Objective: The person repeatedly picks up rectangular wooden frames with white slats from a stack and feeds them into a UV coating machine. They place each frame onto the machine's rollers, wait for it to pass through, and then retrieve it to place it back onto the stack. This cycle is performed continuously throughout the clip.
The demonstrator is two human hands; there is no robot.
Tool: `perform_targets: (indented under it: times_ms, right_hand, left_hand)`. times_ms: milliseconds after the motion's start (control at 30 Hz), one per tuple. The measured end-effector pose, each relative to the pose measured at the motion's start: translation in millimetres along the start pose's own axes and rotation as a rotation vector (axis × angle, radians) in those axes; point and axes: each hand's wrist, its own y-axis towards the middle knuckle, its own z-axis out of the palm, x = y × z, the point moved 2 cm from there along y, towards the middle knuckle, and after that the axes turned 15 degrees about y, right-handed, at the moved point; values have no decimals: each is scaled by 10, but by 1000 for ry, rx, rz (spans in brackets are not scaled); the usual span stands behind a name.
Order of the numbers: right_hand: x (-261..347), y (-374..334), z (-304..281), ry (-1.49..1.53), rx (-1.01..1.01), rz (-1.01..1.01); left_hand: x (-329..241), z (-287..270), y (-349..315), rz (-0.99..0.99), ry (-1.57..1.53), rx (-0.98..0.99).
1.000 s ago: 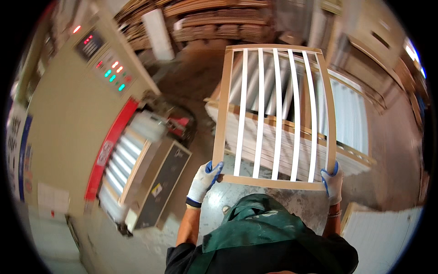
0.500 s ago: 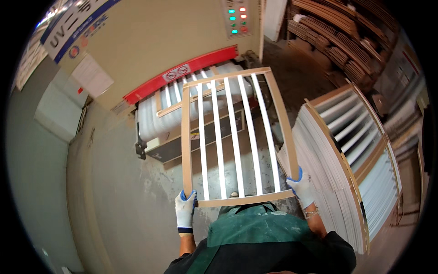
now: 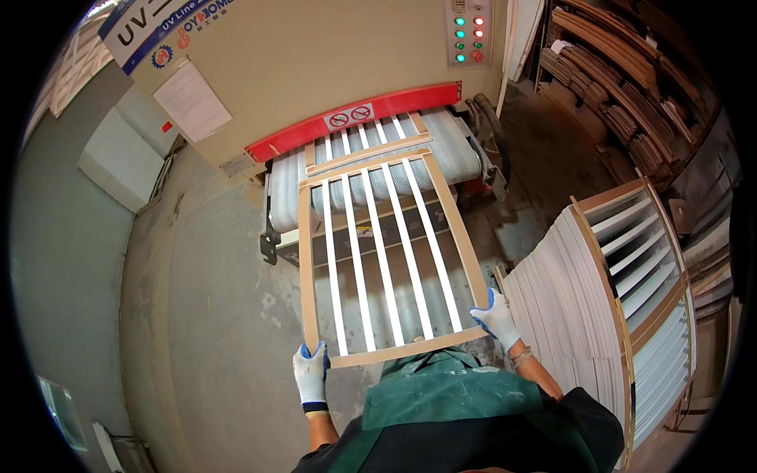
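A: Log slatted frame point(image 3: 382, 258) where?
B: Record one end over conveyor belt point(image 3: 456, 156), beside second frame point(image 3: 371, 153) lying there; opposite end well apart from belt.
A: Report finger state.
B: Note left hand point(image 3: 311, 374) and right hand point(image 3: 498, 319) pinching corners farthest from belt.

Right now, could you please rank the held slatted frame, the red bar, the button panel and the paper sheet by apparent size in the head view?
1. Held slatted frame
2. Red bar
3. Paper sheet and button panel: too alike to rank.
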Motion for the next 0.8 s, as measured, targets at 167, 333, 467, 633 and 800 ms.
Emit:
perform_targets:
  times_ms: [167, 333, 467, 633, 800]
  right_hand:
    - [80, 363, 51, 33, 38, -15]
    - [246, 587, 118, 47, 42, 12]
    - [242, 762, 225, -5, 42, 0]
    - [17, 1060, 273, 9, -7, -18]
    - [249, 1177, 333, 266, 41, 62]
  left_hand:
    - [-126, 102, 302, 15, -30, 44]
    - [-201, 164, 443, 6, 43, 17]
    - [-124, 189, 682, 28, -41, 62]
    - [-424, 160, 898, 67, 86, 112]
    - [-419, 186, 1141, 37, 108, 100]
